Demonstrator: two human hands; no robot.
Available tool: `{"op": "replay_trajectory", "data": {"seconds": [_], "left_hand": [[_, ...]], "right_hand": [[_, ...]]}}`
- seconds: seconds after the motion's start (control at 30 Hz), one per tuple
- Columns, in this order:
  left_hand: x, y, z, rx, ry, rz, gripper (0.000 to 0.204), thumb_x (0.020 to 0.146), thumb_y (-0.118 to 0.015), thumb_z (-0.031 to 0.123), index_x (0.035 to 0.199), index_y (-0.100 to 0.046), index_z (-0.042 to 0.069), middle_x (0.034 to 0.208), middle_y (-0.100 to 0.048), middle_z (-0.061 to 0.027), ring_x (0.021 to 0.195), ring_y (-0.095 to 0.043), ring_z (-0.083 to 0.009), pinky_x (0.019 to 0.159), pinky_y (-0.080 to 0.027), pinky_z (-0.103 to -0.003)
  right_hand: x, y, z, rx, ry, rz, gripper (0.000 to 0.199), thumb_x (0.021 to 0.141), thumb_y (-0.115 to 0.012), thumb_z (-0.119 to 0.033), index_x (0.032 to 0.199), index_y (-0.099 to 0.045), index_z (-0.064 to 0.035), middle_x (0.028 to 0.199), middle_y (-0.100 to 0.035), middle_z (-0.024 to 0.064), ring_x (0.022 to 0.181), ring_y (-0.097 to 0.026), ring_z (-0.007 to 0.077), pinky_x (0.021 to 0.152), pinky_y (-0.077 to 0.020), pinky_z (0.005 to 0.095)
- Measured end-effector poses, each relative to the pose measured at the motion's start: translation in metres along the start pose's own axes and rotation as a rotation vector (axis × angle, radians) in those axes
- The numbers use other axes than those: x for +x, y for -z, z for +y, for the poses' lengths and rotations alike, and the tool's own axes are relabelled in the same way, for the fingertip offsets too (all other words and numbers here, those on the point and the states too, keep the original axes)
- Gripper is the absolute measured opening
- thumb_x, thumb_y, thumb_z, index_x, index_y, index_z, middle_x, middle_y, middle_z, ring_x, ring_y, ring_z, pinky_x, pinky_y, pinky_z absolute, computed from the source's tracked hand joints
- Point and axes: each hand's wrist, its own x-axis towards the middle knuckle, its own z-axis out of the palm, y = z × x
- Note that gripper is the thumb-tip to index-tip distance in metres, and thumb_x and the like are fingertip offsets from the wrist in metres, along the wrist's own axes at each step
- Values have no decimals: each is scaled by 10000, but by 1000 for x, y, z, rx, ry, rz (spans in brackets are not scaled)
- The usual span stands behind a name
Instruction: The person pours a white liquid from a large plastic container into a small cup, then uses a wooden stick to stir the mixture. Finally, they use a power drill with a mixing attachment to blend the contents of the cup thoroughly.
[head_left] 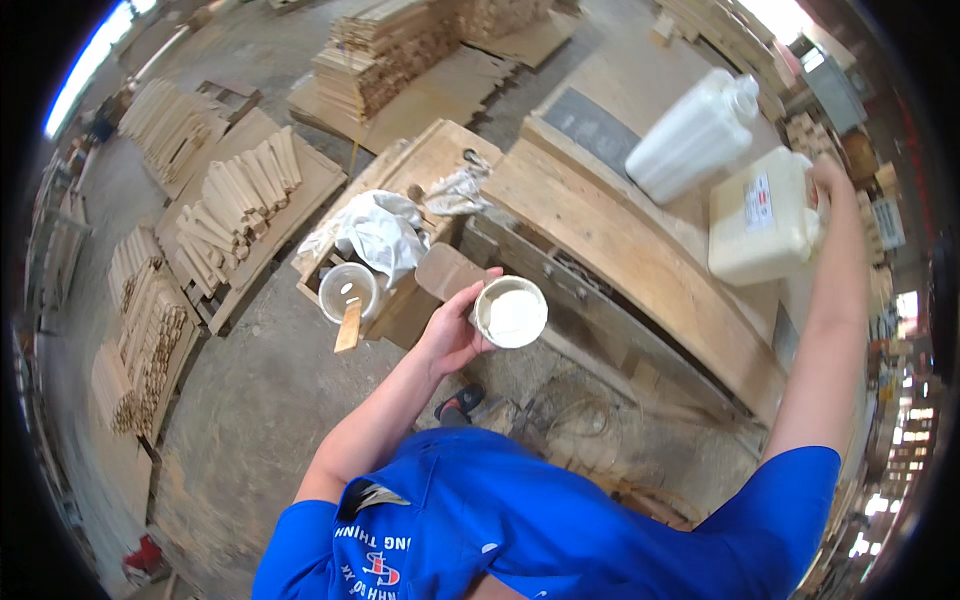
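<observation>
As the head view shows, the fingers of the left hand (pixel 456 330) clasp a plastic cup (pixel 512 284) already holding white material (pixel 515 315), off the bench's (pixel 600 230) near edge; the right hand (pixel 828 174) grips the cream jerrycan (pixel 750 228) toward its right end, no stream visible.

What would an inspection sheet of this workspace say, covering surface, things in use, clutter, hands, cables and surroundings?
Surface: wooden bench, scuffed and stained.
Things in use: cup with white contents; yellowish jug beside a white jug.
Clutter: crumpled white material; clear tub with a flat wooden stick.
Hands: left hand holds the cup; right hand is at the yellowish jug's handle side, grip unclear.
Cables: nothing clearly seen.
Surroundings: piles of wood strips.
</observation>
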Motion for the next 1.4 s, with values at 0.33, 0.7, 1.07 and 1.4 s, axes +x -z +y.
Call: {"op": "replay_trajectory", "data": {"seconds": [0.33,0.7,1.07,1.4], "left_hand": [[40,23,-66,58,413,-142,402,918,-354,307,1300,-387,186,1268,-466,-89,1090,-520,-313,800,-506,-509],[60,53,-152,238,589,163,382,901,-396,349,1265,-425,236,1256,-462,-43,1099,-500,-254,862,-448,-513],[93,59,-209,207,539,255,420,869,-439,391,1209,-466,145,1177,-508,-78,1029,-535,-255,808,-465,-496],[112,69,-243,80,563,292,427,869,-422,358,1273,-446,221,1166,-540,-39,1028,-553,-236,825,-461,-499]], "right_hand": [[-196,-76,74,1793,-244,38,181,752,-508,-34,918,-444,-3,726,-514,84,498,-504,182,532,-499,366],[-348,-255,-70,1807,-173,768,148,860,-532,-165,862,-454,-39,513,-395,8,382,-376,119,364,-350,287],[-366,-293,-103,1789,-118,740,205,931,-451,-220,805,-410,-63,583,-389,16,486,-384,115,461,-394,291],[-382,-357,-104,1721,-58,937,320,947,-391,-284,743,-362,-40,604,-387,49,528,-397,155,571,-445,359]]}}
